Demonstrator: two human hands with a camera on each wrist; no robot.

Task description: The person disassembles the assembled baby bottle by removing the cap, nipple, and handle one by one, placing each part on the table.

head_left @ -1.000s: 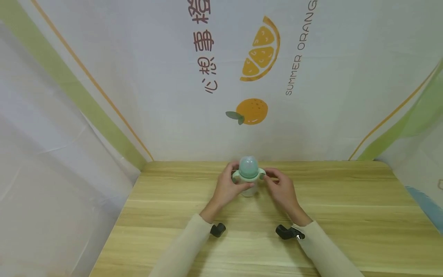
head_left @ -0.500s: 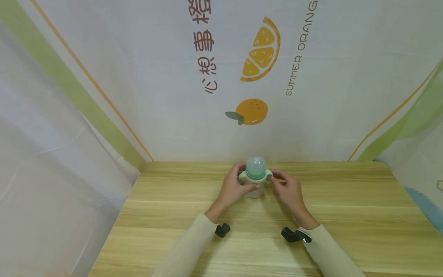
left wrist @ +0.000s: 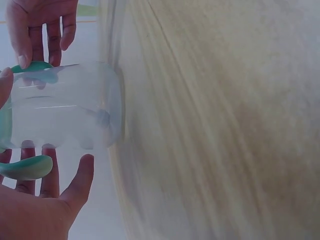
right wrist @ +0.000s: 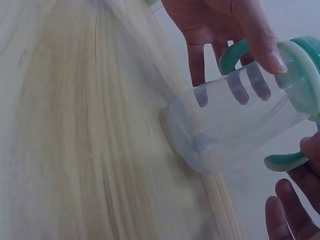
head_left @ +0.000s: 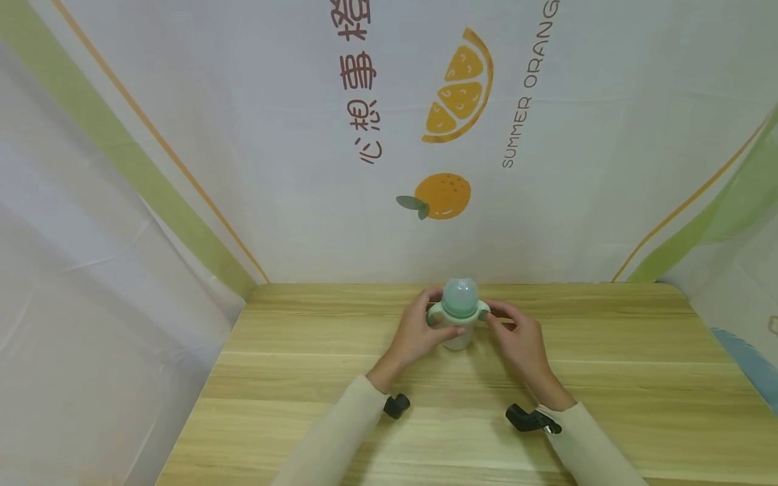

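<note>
A clear baby bottle (head_left: 457, 341) with a mint-green collar and a domed translucent cover (head_left: 460, 297) stands upright between the two hands. My left hand (head_left: 416, 334) holds it round the side, fingers behind and thumb across the front, by the left handle (right wrist: 234, 56). With thumb and fingers, my right hand (head_left: 523, 344) pinches the right handle (right wrist: 286, 162). Through the clear wall of the bottle (left wrist: 60, 112) in the left wrist view, no contents can be made out. Its base is at or just above the tabletop; I cannot tell which.
The wooden table (head_left: 292, 378) reaches back to a white cloth (head_left: 292, 169) printed with oranges and lettering. Cloth also hangs at both sides. Black wrist mounts (head_left: 527, 418) sit by the sleeve cuffs.
The bottle has shifted to the right and slightly nearer, with both hands moving along with it. Neither hand's hold has visibly changed.
</note>
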